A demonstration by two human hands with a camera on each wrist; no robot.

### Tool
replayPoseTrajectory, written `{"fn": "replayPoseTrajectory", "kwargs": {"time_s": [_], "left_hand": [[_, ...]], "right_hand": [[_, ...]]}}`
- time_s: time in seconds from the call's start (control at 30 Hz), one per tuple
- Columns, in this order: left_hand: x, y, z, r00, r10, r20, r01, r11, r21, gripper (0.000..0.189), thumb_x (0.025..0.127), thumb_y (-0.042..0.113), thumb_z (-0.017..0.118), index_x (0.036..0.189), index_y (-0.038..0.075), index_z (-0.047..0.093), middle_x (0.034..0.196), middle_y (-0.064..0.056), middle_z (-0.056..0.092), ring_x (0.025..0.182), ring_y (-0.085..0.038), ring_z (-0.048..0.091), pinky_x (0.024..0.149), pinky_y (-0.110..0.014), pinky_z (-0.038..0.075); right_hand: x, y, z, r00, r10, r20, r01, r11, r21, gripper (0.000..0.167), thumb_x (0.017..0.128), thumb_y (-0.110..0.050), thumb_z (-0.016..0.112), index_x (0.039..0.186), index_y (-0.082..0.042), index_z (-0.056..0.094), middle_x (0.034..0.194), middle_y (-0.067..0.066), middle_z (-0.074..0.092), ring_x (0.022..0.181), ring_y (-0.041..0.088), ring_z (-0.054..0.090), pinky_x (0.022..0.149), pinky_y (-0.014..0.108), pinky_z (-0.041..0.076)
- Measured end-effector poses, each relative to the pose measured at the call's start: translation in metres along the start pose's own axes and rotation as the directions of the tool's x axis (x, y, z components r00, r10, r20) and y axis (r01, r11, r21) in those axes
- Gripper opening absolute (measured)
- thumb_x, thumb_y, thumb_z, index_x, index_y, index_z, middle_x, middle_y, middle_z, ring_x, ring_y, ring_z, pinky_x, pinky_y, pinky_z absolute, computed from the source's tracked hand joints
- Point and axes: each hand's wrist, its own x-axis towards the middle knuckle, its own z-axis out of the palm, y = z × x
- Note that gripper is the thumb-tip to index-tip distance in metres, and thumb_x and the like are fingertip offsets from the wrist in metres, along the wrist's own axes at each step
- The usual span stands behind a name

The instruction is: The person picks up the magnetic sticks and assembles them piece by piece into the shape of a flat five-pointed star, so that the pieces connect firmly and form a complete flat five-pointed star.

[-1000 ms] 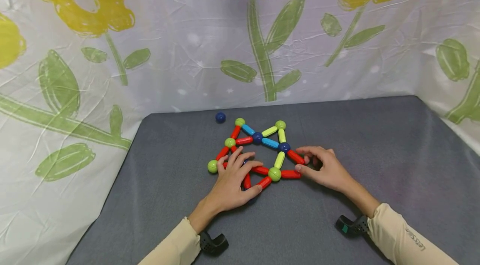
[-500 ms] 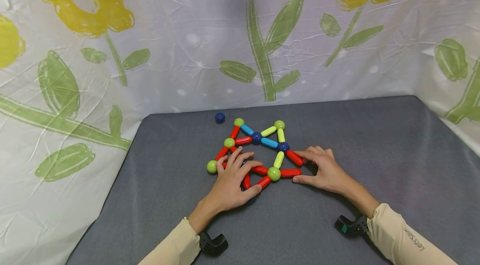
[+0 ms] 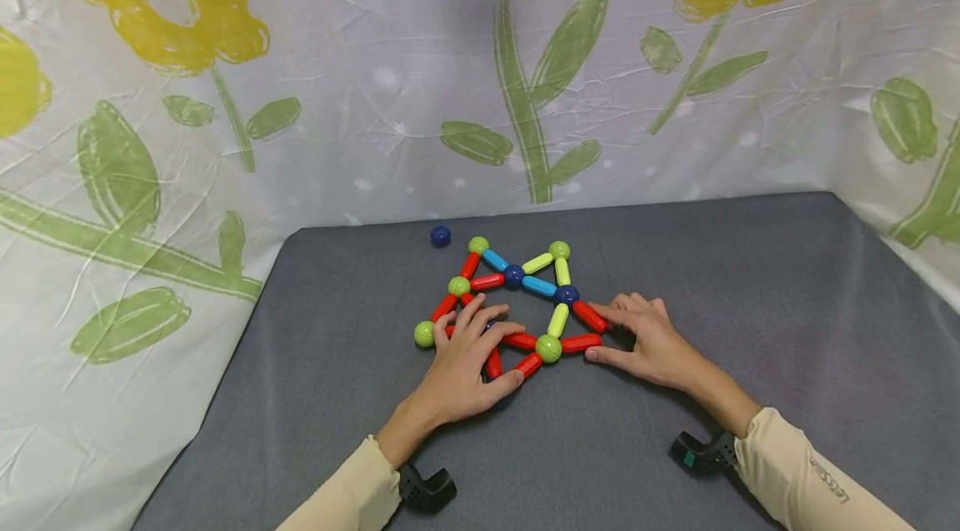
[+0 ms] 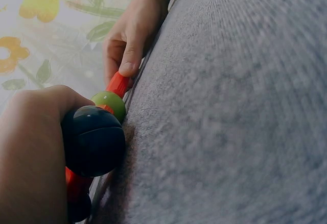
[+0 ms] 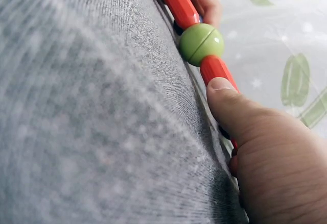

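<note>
A flat structure of magnetic rods and balls lies on the grey table, in red, blue and yellow-green. My left hand (image 3: 465, 364) rests spread over its lower left part, hiding some pieces, with the thumb by a dark blue ball (image 4: 94, 141). At the right side, my right hand (image 3: 648, 339) has its thumb on the lower red rod (image 3: 581, 343) and its index finger on the upper red rod (image 3: 589, 316), spanning the two free ends. The lower rod joins a green ball (image 3: 548, 348); the upper one joins a blue ball (image 3: 567, 295).
A loose dark blue ball (image 3: 440, 236) lies near the table's back edge, left of the structure. Behind the grey tabletop (image 3: 750, 281) hangs a white cloth (image 3: 337, 97) printed with yellow flowers. A black wrist strap (image 3: 427, 488) sits on each forearm.
My right thumb and index finger have spread a little wider around the two red rods, and the lower rod's free end has tilted slightly upward. My left hand stays in place.
</note>
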Motion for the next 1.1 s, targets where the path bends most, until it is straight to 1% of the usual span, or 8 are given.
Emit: {"fn": "replayPoseTrajectory", "kwargs": {"time_s": [0.23, 0.37, 0.5, 0.63, 0.83, 0.97, 1.1], "left_hand": [[-0.0003, 0.0, -0.0001, 1.0, -0.001, 0.001, 0.001, 1.0, 0.009, 0.051, 0.091, 0.05, 0.061, 0.137, 0.029, 0.06, 0.155, -0.006, 0.046, 0.156, -0.037, 0.018, 0.111, -0.067, 0.007], [-0.0005, 0.0005, -0.0003, 1.0, -0.004, 0.004, 0.004, 1.0, 0.007, 0.051, 0.091, 0.05, 0.061, 0.138, 0.029, 0.059, 0.156, -0.006, 0.045, 0.156, -0.037, 0.018, 0.111, -0.067, 0.007], [-0.0005, 0.0005, -0.0001, 1.0, -0.002, 0.002, 0.002, 1.0, 0.002, 0.051, 0.091, 0.048, 0.062, 0.138, 0.028, 0.06, 0.155, -0.006, 0.046, 0.156, -0.038, 0.019, 0.11, -0.067, 0.007], [0.0, 0.0, 0.0002, 1.0, -0.005, 0.002, 0.005, 1.0, 0.004, 0.051, 0.091, 0.048, 0.061, 0.138, 0.029, 0.059, 0.155, -0.005, 0.046, 0.156, -0.037, 0.018, 0.11, -0.067, 0.007], [0.0001, 0.0001, 0.0008, 1.0, 0.006, -0.012, -0.006, 1.0, 0.002, 0.051, 0.09, 0.048, 0.062, 0.137, 0.028, 0.06, 0.155, -0.006, 0.046, 0.156, -0.038, 0.019, 0.11, -0.067, 0.007], [0.0, 0.0, 0.0011, 1.0, 0.003, -0.013, -0.003, 1.0, 0.005, 0.051, 0.09, 0.049, 0.062, 0.137, 0.028, 0.06, 0.155, -0.006, 0.046, 0.156, -0.038, 0.018, 0.11, -0.067, 0.006], [0.0, 0.0003, 0.0007, 1.0, 0.004, -0.011, -0.004, 1.0, 0.005, 0.051, 0.09, 0.05, 0.061, 0.137, 0.028, 0.06, 0.155, -0.006, 0.046, 0.156, -0.038, 0.019, 0.11, -0.067, 0.007]], "right_hand": [[-0.0005, -0.0029, -0.001, 0.999, -0.012, 0.049, 0.015, 0.998, -0.056, 0.077, 0.083, -0.045, 0.082, 0.143, -0.003, 0.058, 0.092, -0.007, 0.053, 0.084, 0.008, 0.037, 0.076, 0.034, 0.016], [-0.0007, -0.0041, -0.0009, 0.999, 0.005, 0.043, -0.004, 0.999, -0.034, 0.081, 0.081, -0.045, 0.084, 0.144, -0.002, 0.057, 0.09, -0.007, 0.051, 0.086, 0.009, 0.038, 0.077, 0.034, 0.017], [-0.0008, -0.0036, -0.0009, 1.0, 0.017, 0.02, -0.017, 1.0, 0.0, 0.077, 0.078, -0.042, 0.088, 0.14, -0.005, 0.062, 0.083, -0.008, 0.047, 0.083, 0.008, 0.036, 0.076, 0.034, 0.016], [-0.0009, -0.0021, -0.0002, 1.0, -0.004, 0.005, 0.004, 1.0, -0.004, 0.07, 0.078, -0.04, 0.088, 0.136, -0.009, 0.066, 0.081, -0.01, 0.047, 0.08, 0.006, 0.033, 0.075, 0.034, 0.015], [-0.0009, -0.0019, 0.0002, 0.999, -0.048, -0.016, 0.047, 0.999, -0.018, 0.067, 0.078, -0.038, 0.088, 0.136, -0.009, 0.066, 0.08, -0.009, 0.047, 0.078, 0.005, 0.03, 0.075, 0.033, 0.014], [-0.0007, -0.0022, 0.0003, 0.998, -0.053, -0.025, 0.053, 0.999, -0.011, 0.068, 0.078, -0.036, 0.088, 0.135, -0.008, 0.066, 0.078, -0.008, 0.045, 0.077, 0.004, 0.028, 0.074, 0.033, 0.014], [-0.0009, -0.0027, 0.0, 0.999, -0.041, -0.019, 0.041, 0.999, 0.001, 0.069, 0.078, -0.035, 0.088, 0.136, -0.007, 0.065, 0.079, -0.008, 0.046, 0.078, 0.004, 0.03, 0.075, 0.033, 0.014]]}}
